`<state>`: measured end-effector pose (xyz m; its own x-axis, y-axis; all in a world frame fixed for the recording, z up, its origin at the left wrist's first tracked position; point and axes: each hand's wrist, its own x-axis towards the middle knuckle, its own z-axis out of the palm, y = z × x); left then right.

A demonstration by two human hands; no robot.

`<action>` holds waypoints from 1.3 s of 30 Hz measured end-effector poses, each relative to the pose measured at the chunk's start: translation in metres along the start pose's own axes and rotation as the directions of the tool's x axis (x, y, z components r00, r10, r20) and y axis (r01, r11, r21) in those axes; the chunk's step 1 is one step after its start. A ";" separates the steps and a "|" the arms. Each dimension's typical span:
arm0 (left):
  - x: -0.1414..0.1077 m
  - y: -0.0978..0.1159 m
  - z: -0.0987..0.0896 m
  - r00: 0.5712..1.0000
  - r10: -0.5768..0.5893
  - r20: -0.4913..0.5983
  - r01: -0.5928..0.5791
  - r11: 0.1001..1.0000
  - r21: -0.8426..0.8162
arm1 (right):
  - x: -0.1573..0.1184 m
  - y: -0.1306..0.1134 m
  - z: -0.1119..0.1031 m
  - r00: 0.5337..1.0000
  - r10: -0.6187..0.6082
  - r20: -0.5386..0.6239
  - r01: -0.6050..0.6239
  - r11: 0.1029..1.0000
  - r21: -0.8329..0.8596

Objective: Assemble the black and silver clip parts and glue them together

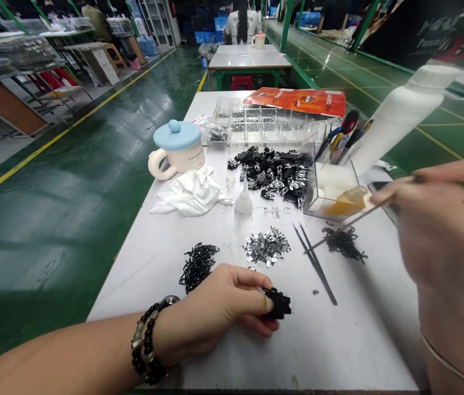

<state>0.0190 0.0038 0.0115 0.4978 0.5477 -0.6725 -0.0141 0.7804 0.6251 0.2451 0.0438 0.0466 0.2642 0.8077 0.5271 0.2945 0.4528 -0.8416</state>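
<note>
Near the table's front, my left hand point(224, 307) pinches a small black plastic part point(279, 304) between thumb and fingers. My right hand point(450, 236), blurred, is raised at the right with its fingers closed on a thin rod-like tool point(359, 216). The rod slants down to the left, and its tip appears over the black tweezers point(318, 269) on the table. Beyond my left hand lie a pile of small black hook-shaped pieces point(199, 266) and a heap of small silver metal pieces point(267, 246). Another black pile point(345, 243) sits right of the tweezers.
A large heap of black parts point(275, 170) lies farther back, before a clear compartment tray point(252, 129). A lidded mug point(178, 151), white cloth point(193, 192) and small dropper bottle point(243, 200) stand left of centre. At right are a clear tool box point(330, 189) and white bottle point(405, 118).
</note>
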 end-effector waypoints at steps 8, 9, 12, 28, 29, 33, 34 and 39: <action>0.002 0.002 0.000 1.000 0.001 0.017 -0.001 1.000 0.024 | -0.020 -0.007 0.022 0.943 0.146 0.298 -0.190 0.974 0.122; 0.002 0.002 0.000 1.000 -0.001 0.021 0.001 1.000 0.027 | -0.020 -0.007 0.022 0.940 0.141 0.310 -0.183 0.977 0.110; 0.002 0.003 0.000 1.000 -0.010 0.024 0.010 0.999 0.033 | -0.021 -0.006 0.023 0.937 0.133 0.324 -0.167 0.983 0.079; 0.001 0.003 0.000 1.000 -0.008 0.010 0.007 0.999 0.050 | -0.023 -0.010 0.023 0.956 0.089 0.281 -0.093 0.996 0.000; 0.001 0.003 0.000 1.000 -0.010 0.009 0.009 0.999 0.052 | -0.023 -0.010 0.023 0.957 0.088 0.276 -0.091 0.996 -0.003; 0.000 0.003 0.001 1.000 -0.016 0.005 0.016 0.999 0.050 | -0.022 -0.010 0.021 0.946 0.085 0.312 -0.095 0.995 0.017; -0.001 0.003 0.001 1.000 -0.015 0.004 0.015 0.999 0.050 | -0.022 -0.010 0.021 0.948 0.076 0.309 -0.085 0.996 0.016; -0.001 0.003 0.000 1.000 -0.015 0.009 0.014 0.998 0.056 | -0.023 -0.011 0.024 0.945 0.084 0.317 -0.092 0.996 0.011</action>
<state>0.0187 0.0055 0.0142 0.5055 0.5334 -0.6782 0.0413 0.7701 0.6365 0.2131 0.0290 0.0410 -0.0170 0.9208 0.3897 0.2588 0.3806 -0.8878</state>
